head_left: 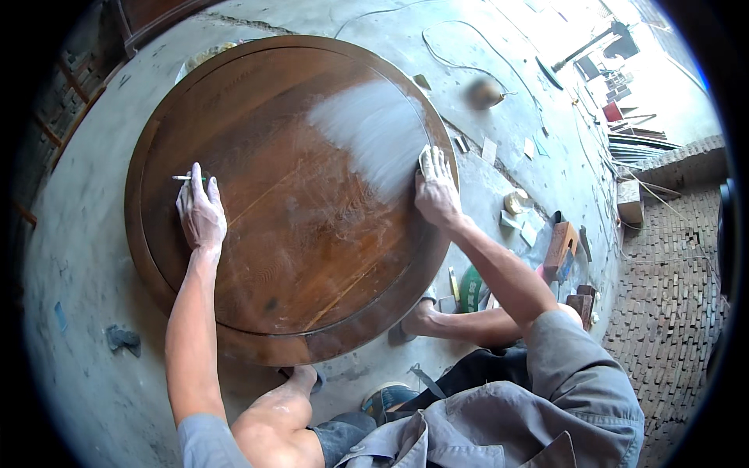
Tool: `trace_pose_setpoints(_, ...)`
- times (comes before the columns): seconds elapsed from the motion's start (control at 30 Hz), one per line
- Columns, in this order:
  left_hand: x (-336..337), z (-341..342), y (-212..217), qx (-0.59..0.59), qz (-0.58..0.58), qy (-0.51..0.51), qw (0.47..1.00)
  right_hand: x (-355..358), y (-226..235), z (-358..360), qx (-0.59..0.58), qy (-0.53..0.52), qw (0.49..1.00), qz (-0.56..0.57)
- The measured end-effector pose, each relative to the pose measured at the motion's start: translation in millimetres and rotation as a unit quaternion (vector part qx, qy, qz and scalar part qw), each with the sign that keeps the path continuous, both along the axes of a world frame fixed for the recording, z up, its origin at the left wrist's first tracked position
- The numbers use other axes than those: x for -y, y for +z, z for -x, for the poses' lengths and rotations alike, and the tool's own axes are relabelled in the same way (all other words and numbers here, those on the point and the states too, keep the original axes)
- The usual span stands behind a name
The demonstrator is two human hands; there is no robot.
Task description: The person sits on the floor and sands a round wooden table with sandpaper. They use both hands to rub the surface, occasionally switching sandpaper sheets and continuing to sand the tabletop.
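Observation:
A large round brown wooden tabletop (273, 195) with a raised rim lies in front of me, a pale dusty patch (374, 132) spread across its upper right. My left hand (201, 210) rests on the left side of the wood, dusted white. Between its fingers is a thin white stick (182, 178) that looks like a cigarette. At the right rim, my right hand (438, 191) lies with fingers together, pressing a pale piece of sandpaper (425, 160) against the wood. The fingers cover most of that piece.
Right of the tabletop, a wooden block-like tool (559, 251), a green round container (470, 290), a roll of tape (516, 203) and paper scraps lie on the concrete floor (86, 249). A cable (468, 66) runs behind. A grey rag (123, 341) lies at left; bricks (663, 288) pave the far right.

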State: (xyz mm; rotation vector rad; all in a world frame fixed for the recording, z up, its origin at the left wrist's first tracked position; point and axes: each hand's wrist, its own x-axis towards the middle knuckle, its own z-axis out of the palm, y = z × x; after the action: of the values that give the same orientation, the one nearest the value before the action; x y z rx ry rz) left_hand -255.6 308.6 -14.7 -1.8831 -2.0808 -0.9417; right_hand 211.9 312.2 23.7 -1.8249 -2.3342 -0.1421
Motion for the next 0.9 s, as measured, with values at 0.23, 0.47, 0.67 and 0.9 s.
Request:
trace_pose_setpoints(0.23,8,17,0,-0.017,-0.001,0.013,1.000,70,19,57,0.013,0.196,0.979,0.054)
trace_pose_setpoints(0.47,6,18,-1,-0.014,-0.004,0.016,1.000,92,23,79,0.064,0.121,0.990,0.030)
trace_pose_setpoints(0.67,-1,7,-3,0.001,-0.008,0.001,1.000,41,10,1,-0.077,0.011,0.997,0.021)
trace_pose_setpoints(0.9,5,16,-8,0.006,0.013,0.024,1.000,93,21,35,0.000,0.135,0.988,0.069)
